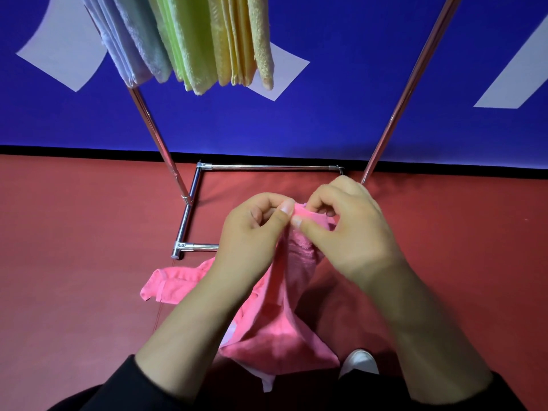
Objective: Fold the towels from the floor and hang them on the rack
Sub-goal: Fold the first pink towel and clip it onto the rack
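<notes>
Pinching the top corner of a pink towel (278, 330) with both hands, out in front of the chest. Left hand (252, 232) squeezing the edge with thumb and curled fingers. Right hand (344, 226) squeezing the same edge just beside it, fingers curled too. Hanging down from the hands toward the red floor (74, 262). Lying on that floor to the left, another pink towel (169, 287). Hanging already on the shiny rack (394, 114) up top: blue towels (133, 43), green towels (181, 46) and yellow towels (243, 43).
</notes>
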`<state>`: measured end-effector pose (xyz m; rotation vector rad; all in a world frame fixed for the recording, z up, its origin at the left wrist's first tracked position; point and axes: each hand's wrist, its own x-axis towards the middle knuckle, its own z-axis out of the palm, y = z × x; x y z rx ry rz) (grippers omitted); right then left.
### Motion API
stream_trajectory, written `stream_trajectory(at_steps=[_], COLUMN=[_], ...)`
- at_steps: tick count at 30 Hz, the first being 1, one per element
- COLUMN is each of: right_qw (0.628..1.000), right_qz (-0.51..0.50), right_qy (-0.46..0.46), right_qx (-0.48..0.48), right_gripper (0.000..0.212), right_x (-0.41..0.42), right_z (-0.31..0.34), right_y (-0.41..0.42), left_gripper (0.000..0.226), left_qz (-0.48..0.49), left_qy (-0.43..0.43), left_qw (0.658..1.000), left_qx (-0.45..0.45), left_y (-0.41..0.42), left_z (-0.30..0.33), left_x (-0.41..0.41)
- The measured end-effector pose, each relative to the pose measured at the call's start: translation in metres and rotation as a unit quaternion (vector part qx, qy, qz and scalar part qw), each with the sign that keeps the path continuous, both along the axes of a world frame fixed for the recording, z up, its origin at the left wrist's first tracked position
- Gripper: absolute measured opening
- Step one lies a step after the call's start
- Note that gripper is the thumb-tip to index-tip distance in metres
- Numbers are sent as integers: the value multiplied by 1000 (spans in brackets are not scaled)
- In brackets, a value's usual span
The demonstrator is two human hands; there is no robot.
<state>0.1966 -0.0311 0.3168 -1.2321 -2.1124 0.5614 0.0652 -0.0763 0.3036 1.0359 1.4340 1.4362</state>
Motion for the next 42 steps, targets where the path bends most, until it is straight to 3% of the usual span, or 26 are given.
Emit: stream_trajectory(at_steps=[9,15,20,25,28,30,34,38,42], right_qw=[971,948,935,947,948,945,921,869,876], right_qz=[117,76,17,-24,-24,-44,-142,-202,-236], right_qy=[-204,-296,-330,-294,-285,-285,-308,-409,-366], right_qx=[-37,-84,-129,-128,-139,-151,-194,-189,-207], right_gripper=[27,27,32,35,33,40,79,88,99], right_x=[5,14,24,31,32,30,28,30,27], right_z=[0,1,0,2,5,7,14,13,9], right_y=[-5,-2,3,7,6,5,6,5,6], left_gripper=[18,19,18,19,17,16,14,9,10], left_qz=[47,57,88,136,154,145,67,-45,-96], left_qy=[44,59,63,164,167,164,223,325,356], left_qw=[997,996,994,976,973,975,971,939,923], left_qx=[37,36,32,39,29,29,59,104,111], left_y=[4,6,7,5,5,5,2,-5,-10], left_z=[7,5,5,4,1,0,9,16,16], left_x=[-22,-29,-42,-52,-55,-55,-46,-28,-13])
